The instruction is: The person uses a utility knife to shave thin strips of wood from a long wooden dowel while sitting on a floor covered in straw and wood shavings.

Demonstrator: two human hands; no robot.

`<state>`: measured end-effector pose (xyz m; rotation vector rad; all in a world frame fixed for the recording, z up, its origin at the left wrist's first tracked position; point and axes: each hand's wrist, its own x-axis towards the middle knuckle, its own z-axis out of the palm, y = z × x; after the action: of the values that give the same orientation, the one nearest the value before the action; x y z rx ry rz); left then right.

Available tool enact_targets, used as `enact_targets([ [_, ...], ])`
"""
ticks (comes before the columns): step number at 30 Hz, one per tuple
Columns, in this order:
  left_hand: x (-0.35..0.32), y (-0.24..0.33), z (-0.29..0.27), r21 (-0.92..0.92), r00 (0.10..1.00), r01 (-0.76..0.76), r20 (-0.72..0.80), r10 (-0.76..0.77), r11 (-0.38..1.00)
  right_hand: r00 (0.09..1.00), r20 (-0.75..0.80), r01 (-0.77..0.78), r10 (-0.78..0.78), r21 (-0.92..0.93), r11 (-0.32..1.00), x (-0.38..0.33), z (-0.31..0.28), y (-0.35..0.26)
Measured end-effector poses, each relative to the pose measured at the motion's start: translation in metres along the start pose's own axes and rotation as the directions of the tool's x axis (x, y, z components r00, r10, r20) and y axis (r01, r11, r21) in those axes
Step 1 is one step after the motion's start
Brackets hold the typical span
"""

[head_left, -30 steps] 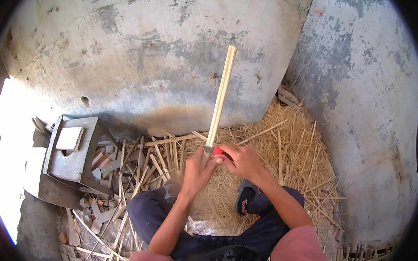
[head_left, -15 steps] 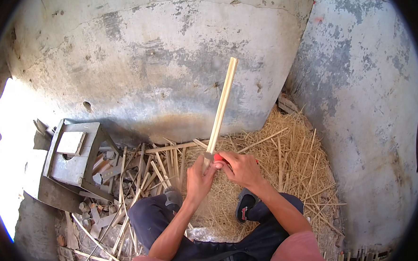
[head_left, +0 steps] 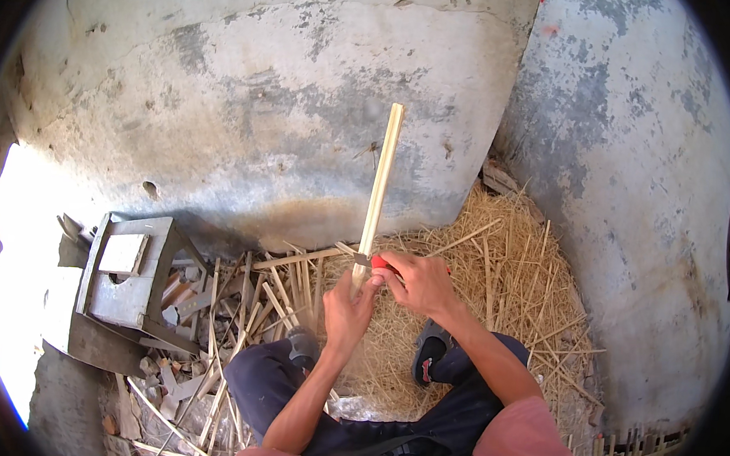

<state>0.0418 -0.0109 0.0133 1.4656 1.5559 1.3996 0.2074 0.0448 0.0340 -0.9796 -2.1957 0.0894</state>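
A long, pale, straight wooden stick (head_left: 382, 175), grooved along its length, points up and away in front of me, slightly tilted to the right. Its lower end is wrapped by the fingers of my left hand (head_left: 346, 316). My right hand (head_left: 424, 287) grips a red-handled knife (head_left: 382, 263). The knife's short dark blade lies across the stick just above my left fingers. Both thumbs are close together beside the stick. Part of the knife handle is covered by my right fingers.
Straw and shavings (head_left: 495, 268) cover the floor ahead and to the right. Loose sticks (head_left: 283, 286) and rubble lie to the left, beside an overturned wooden stool (head_left: 136, 270). A worn wall (head_left: 263, 124) stands ahead. My shoes rest on the floor below my hands.
The knife blade has shifted a little up the stick, away from my left fingers. The stick's far end has moved slightly left.
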Motion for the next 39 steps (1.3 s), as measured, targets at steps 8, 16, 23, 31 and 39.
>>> enact_targets([
  [8,-0.003,-0.017,0.003,0.034,1.000,-0.007,0.022,0.007,0.999,0.999,-0.025,-0.043,0.043,-0.017,0.999,0.016,-0.008,0.013],
  [16,-0.005,-0.021,0.004,0.110,0.997,0.050,0.045,-0.055,0.993,0.989,-0.094,-0.112,0.110,-0.013,0.994,0.048,-0.022,0.036],
  [23,-0.017,-0.019,0.008,0.110,0.996,-0.081,0.045,0.077,0.991,0.864,-0.188,-0.487,0.466,-0.084,0.869,0.124,-0.077,0.109],
  [31,-0.009,-0.022,0.007,0.035,0.994,-0.043,0.106,0.039,0.998,0.828,-0.076,-0.558,0.555,-0.026,0.829,0.082,-0.078,0.141],
  [39,-0.003,-0.019,-0.002,0.015,0.997,-0.011,0.074,0.010,1.000,0.854,0.108,-0.519,0.508,0.219,0.826,0.038,-0.048,0.050],
])
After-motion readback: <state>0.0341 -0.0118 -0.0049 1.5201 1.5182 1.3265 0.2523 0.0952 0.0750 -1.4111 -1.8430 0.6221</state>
